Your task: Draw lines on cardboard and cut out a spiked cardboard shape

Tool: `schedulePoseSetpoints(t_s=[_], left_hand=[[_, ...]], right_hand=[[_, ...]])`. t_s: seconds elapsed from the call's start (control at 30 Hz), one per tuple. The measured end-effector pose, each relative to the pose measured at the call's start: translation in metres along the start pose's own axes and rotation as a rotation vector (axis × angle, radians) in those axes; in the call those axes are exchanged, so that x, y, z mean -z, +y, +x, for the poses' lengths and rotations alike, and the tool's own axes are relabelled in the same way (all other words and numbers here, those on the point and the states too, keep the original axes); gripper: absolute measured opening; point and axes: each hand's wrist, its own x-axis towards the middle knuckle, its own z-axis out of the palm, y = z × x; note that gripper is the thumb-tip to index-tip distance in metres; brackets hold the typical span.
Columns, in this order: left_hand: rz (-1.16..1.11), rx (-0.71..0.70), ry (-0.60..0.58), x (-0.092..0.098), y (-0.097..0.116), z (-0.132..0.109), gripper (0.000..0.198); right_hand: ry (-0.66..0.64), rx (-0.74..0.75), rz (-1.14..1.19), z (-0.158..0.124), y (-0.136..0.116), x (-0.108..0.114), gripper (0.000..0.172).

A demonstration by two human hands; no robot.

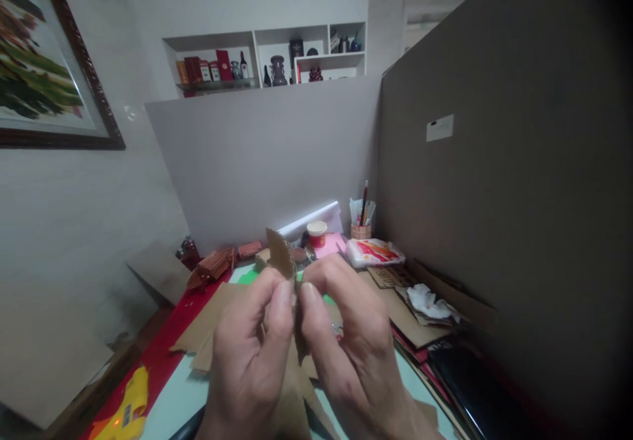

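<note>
In the middle of the head view, both hands pinch a small piece of brown cardboard (pixel 281 252) and hold it up above the table. My left hand (pixel 250 344) grips it from the left, thumb and forefinger pressed together. My right hand (pixel 349 338) grips it from the right in the same way, its thumb tip close to the left one. A curved end of the piece sticks up beyond the fingertips, with a rough corrugated edge. Its lower part is hidden between the fingers. Beneath the hands lie flat cardboard sheets (pixel 217 318).
A yellow glue gun (pixel 129 406) with an orange light lies front left on the red cloth (pixel 171 341). Behind the hands stand a paper cup (pixel 317 233) and a pen holder (pixel 361 230). Right are a tissue pack (pixel 374 253), crumpled tissue (pixel 430 301) and a black object (pixel 477 387). Grey partitions (pixel 277 163) enclose the table.
</note>
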Motion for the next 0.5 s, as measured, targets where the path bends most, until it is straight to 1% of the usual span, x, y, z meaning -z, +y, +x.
schedulePoseSetpoints(t_s=[0.1, 0.23, 0.37, 0.5], left_hand=[[-0.015, -0.02, 0.039, -0.0012, 0.0027, -0.0001, 0.034], [-0.024, -0.037, 0.076, -0.0036, 0.005, -0.0013, 0.04], [-0.033, -0.041, 0.074, -0.0025, 0.0046, -0.0019, 0.035], [-0.095, -0.042, 0.043, 0.0012, 0.0048, 0.0, 0.039]], right_hand=[[0.01, -0.066, 0.073, 0.0005, -0.0007, 0.0009, 0.025], [0.025, -0.127, 0.142, 0.002, -0.0024, 0.0017, 0.025], [-0.01, -0.131, 0.183, 0.003, -0.0022, 0.0042, 0.026], [-0.045, -0.084, 0.24, 0.0046, 0.0005, 0.0074, 0.025]])
